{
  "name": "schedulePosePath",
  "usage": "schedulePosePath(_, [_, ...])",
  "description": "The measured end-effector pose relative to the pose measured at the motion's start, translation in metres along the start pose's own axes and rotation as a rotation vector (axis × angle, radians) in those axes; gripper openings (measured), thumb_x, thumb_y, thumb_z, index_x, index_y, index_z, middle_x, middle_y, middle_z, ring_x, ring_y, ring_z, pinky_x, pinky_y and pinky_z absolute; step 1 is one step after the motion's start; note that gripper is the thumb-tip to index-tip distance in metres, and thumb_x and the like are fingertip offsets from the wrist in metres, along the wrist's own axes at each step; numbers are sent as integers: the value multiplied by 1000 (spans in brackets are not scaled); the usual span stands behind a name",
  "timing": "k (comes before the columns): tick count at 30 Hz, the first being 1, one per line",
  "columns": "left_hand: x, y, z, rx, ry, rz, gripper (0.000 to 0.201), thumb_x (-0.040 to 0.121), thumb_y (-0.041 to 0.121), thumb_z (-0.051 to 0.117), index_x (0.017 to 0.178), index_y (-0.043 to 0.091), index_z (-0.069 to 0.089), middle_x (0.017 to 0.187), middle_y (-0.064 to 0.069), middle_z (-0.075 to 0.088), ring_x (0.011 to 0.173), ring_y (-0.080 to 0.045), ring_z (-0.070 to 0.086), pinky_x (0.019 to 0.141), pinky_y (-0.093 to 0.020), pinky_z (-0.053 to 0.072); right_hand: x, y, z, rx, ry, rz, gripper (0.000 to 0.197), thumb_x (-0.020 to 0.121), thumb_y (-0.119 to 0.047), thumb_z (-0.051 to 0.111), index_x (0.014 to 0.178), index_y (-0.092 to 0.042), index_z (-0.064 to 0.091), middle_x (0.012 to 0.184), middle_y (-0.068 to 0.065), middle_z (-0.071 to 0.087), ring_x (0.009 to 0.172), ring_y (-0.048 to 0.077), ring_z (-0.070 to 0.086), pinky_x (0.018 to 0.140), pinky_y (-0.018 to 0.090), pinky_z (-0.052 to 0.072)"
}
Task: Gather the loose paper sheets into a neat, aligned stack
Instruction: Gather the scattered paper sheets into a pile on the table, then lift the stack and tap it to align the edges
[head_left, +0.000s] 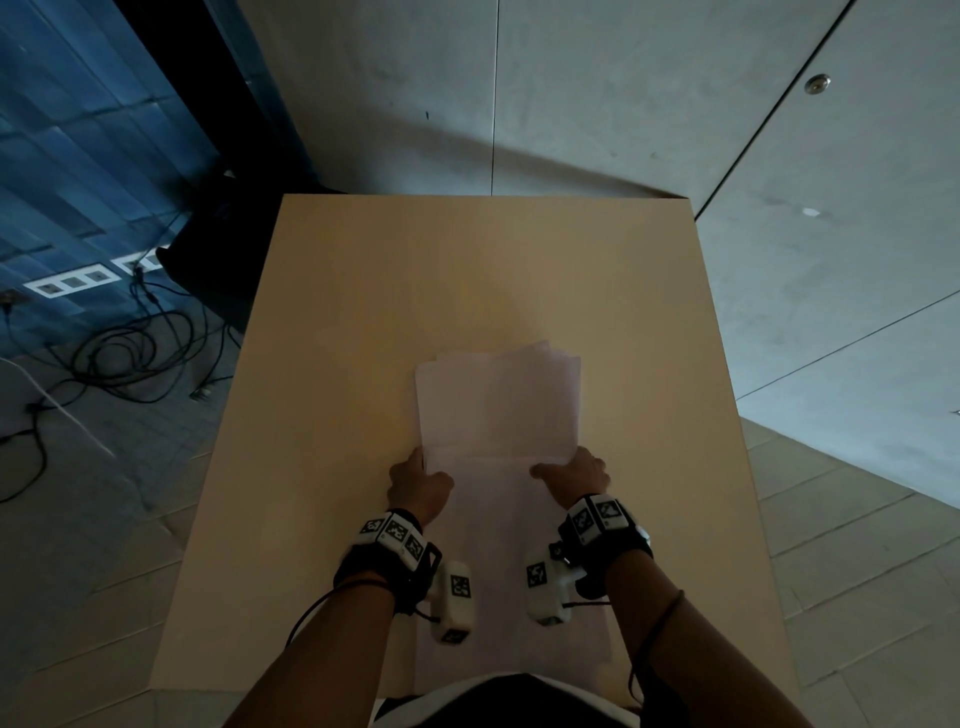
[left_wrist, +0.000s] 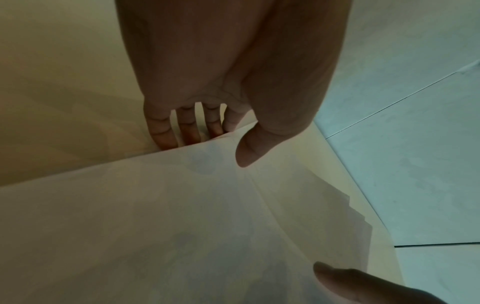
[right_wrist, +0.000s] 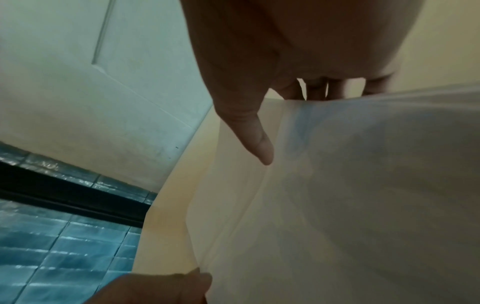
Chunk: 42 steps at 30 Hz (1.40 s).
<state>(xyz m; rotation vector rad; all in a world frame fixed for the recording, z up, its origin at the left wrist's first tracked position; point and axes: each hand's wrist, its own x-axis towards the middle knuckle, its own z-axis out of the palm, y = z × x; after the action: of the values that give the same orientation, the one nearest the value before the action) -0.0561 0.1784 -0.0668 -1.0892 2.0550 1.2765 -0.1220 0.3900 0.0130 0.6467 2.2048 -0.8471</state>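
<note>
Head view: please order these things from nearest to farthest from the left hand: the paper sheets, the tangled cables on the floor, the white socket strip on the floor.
1. paper sheets: gripped by the left hand at their left edge.
2. tangled cables: on the floor, left of the table.
3. white socket strip: farther left and farther away, beyond the cables.

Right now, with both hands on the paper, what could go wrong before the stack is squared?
1. The white paper sheets are fanned at the far edge; lifting now could lock in the offset.
2. The left hand and right hand pinch only the side edges, so inner sheets might slip.
3. The stack sags onto the tan wooden table and may crease.
</note>
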Motion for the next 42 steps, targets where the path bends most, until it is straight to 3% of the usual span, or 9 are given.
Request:
schedulePosePath(6, [3, -5, 1, -17, -18, 15, 97, 50, 52, 56, 142, 22, 43, 143, -15, 48, 122, -38, 53, 104, -48, 46, 10, -1, -7, 107, -49, -18, 59, 69, -31, 78, 120, -6, 61, 126, 15, 61, 113, 35, 57, 99, 42, 49])
schedulePosePath(13, [-2, -8, 6, -13, -26, 56, 94, 50, 50, 55, 140, 24, 45, 139, -16, 51, 119, -38, 56, 102, -48, 48, 10, 5, -10, 299, -88, -45, 77, 72, 0, 74, 136, -7, 32, 130, 23, 55, 116, 39, 56, 97, 48, 49])
schedulePosePath(18, [-6, -14, 3, -44, -30, 63, 92, 50, 52, 62, 137, 28, 47, 135, -12, 55, 114, -33, 60, 99, -47, 51, 8, 8, -26, 237, -166, -123, 49, 68, -1, 77, 116, 2, 65, 118, 20, 67, 103, 33, 63, 95, 42, 52])
schedulePosePath(24, [-51, 21, -13, -261, -59, 81, 99, 78, 13, 78, 153, 14, 13, 155, -11, 29, 138, -32, 38, 110, -48, 38, -6, 20, -52, 384, -389, -365, 38, 67, 10, 75, 94, -17, 72, 96, 7, 74, 98, 27, 68, 92, 44, 52])
schedulePosePath(27, [-63, 30, -21, -309, -57, 135, 90, 76, 16, 79, 149, 15, 27, 147, -2, 40, 135, -27, 42, 108, -43, 42, -16, 20, -72, 406, -461, -462, 33, 71, 11, 74, 95, -10, 73, 95, 10, 74, 92, 22, 69, 80, 32, 54])
schedulePosePath(33, [-105, 82, -44, -281, -34, 425, 27, 80, 3, 72, 106, 6, 67, 86, 7, 71, 70, 7, 69, 62, -14, 51, -31, 5, -113, 511, -290, -592, 40, 69, 8, 77, 105, -6, 72, 107, 16, 74, 101, 30, 71, 85, 38, 54])
schedulePosePath(35, [-115, 105, -54, -283, 18, 527, 30, 81, 5, 72, 110, 2, 66, 91, 1, 72, 70, 9, 68, 62, -9, 52, -38, -7, -127, 514, -197, -668, 34, 69, -2, 81, 98, -17, 75, 103, 12, 76, 99, 28, 71, 89, 43, 54])
schedulePosePath(39, [-134, 143, -75, -314, 157, 702, 27, 77, 19, 78, 102, 11, 69, 96, -8, 75, 90, -23, 72, 79, -37, 60, -60, -33, -153, 524, -28, -812, 26, 68, -12, 84, 85, -32, 78, 94, -3, 78, 93, 17, 74, 88, 38, 57])
schedulePosePath(42, [-153, 166, -86, -389, 227, 801, 32, 77, 11, 78, 107, 9, 68, 98, 1, 74, 91, -12, 72, 79, -25, 59, -79, -48, -166, 602, 17, -896, 25, 72, -6, 81, 82, -28, 76, 90, -6, 79, 89, 14, 75, 82, 32, 58])
